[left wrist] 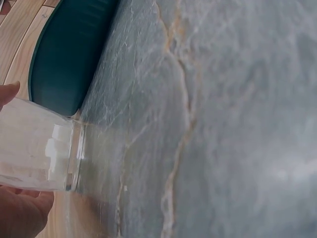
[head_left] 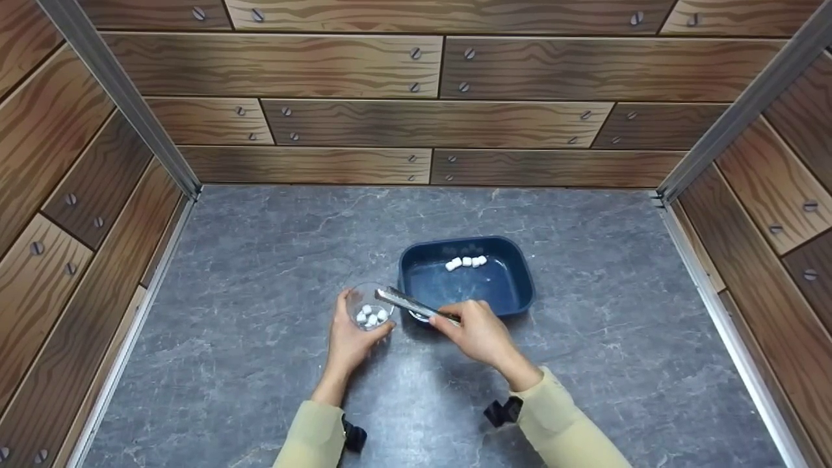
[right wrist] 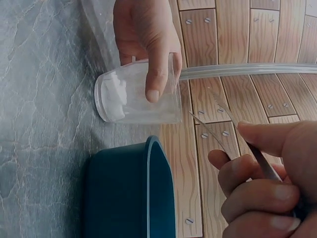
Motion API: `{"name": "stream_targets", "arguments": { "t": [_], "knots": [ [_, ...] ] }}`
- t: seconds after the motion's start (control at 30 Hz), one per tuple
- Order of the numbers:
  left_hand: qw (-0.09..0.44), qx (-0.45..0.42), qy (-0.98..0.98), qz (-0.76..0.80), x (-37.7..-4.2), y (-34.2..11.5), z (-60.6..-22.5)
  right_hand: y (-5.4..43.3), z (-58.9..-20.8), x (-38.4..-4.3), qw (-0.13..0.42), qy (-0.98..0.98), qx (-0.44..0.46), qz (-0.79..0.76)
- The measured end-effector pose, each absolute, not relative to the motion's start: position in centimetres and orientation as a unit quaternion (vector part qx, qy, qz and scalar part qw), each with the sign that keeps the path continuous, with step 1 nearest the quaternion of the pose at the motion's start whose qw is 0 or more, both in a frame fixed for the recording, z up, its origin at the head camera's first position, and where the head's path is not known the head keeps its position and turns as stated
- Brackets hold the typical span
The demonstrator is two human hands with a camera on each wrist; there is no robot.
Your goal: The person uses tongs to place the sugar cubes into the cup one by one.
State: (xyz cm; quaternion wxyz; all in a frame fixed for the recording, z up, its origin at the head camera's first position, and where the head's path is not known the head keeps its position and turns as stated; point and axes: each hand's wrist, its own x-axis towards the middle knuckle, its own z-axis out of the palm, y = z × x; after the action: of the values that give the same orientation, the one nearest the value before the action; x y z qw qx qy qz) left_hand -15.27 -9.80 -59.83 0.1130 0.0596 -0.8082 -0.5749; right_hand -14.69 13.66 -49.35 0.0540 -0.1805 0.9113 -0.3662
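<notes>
My left hand [head_left: 351,341] grips a clear cup [head_left: 362,297] around its sides, thumb on the near right. Several white marshmallows [head_left: 372,318] lie at the cup's bottom; in the right wrist view they look blurred through the wall. Metal tongs [head_left: 416,304] are held in my right hand [head_left: 480,331], their tips over the cup's right rim in the head view. The right wrist view shows the two prongs [right wrist: 257,161] spread apart with nothing between them. A dark blue basin [head_left: 448,286] stands right of the cup, with several marshmallows [head_left: 467,262] in a row near its far wall.
Grey marbled tabletop [head_left: 260,260] surrounds the cup and basin. Wood-patterned panels [head_left: 351,123] form the back and side walls, with metal posts [head_left: 140,97] in the corners. A dark wrist device [head_left: 504,411] sits at each sleeve cuff.
</notes>
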Motion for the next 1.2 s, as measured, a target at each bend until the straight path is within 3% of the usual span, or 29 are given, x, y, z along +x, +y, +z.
{"name": "stream_targets", "arguments": {
  "t": [0.47, 0.93, 1.2],
  "knots": [
    [0.067, 0.051, -0.819, -0.568, -15.1, -10.6, -59.5, 15.6, -49.4, -15.1, 0.038, 0.913, -0.139, -0.381],
    [0.085, 0.023, -0.828, -0.554, -15.5, -11.3, -59.2, 17.6, -50.1, -16.0, 0.015, 0.923, -0.091, -0.373],
    [0.086, 0.003, -0.83, -0.552, -15.9, -11.3, -59.1, 18.6, -50.5, -16.9, 0.041, 0.935, -0.061, -0.348]
  ]
}}
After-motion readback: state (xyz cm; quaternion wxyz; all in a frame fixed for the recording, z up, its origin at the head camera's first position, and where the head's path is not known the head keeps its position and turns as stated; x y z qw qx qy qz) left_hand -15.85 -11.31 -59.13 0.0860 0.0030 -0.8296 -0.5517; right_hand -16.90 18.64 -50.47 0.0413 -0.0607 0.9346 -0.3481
